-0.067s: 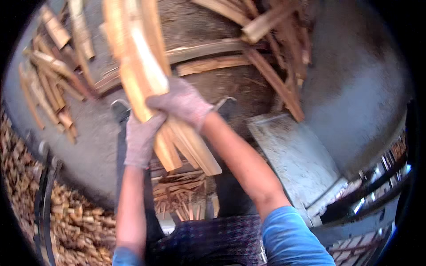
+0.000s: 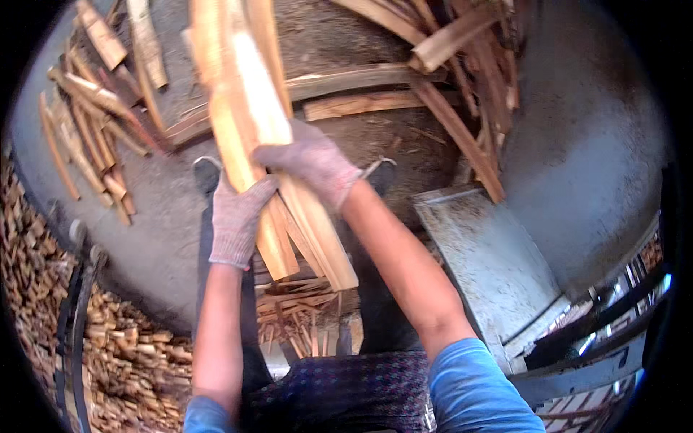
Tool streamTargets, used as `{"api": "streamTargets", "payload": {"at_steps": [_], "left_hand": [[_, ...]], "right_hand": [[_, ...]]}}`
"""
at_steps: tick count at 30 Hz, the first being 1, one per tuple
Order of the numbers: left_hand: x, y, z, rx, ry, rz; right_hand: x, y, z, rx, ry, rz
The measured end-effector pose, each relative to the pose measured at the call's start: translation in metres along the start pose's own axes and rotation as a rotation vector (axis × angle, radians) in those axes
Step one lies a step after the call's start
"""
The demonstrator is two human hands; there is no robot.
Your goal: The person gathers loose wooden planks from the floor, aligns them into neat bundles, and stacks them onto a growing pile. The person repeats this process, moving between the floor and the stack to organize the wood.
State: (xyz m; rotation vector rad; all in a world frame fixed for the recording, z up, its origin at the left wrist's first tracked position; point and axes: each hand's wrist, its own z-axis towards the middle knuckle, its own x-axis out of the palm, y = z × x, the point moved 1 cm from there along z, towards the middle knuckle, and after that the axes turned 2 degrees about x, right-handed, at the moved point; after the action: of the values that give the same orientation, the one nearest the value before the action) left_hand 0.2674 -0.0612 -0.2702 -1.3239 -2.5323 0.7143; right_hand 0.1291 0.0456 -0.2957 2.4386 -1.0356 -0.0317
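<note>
Nothing much shifted: both gloved hands keep the bundle of split wood (image 2: 253,130) raised over the ground. Left hand (image 2: 237,216) fingers wrap it from below; right hand (image 2: 310,162) fingers close over the top. Keep sticks squeezed parallel. Grey slab (image 2: 491,260) crowds right, stick piles (image 2: 94,123) left; open ground ahead.
</note>
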Motion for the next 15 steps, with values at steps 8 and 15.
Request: {"api": "streamTargets", "payload": {"at_steps": [8,15], "left_hand": [[-0.031,-0.003,0.002,-0.181,0.202,-0.523],[-0.040,0.004,0.022,0.119,-0.005,-0.165]], "right_hand": [[-0.015,-0.012,0.060,0.056,-0.039,0.508],[-0.009,0.060,0.055,-0.138,-0.246,-0.326]]}}
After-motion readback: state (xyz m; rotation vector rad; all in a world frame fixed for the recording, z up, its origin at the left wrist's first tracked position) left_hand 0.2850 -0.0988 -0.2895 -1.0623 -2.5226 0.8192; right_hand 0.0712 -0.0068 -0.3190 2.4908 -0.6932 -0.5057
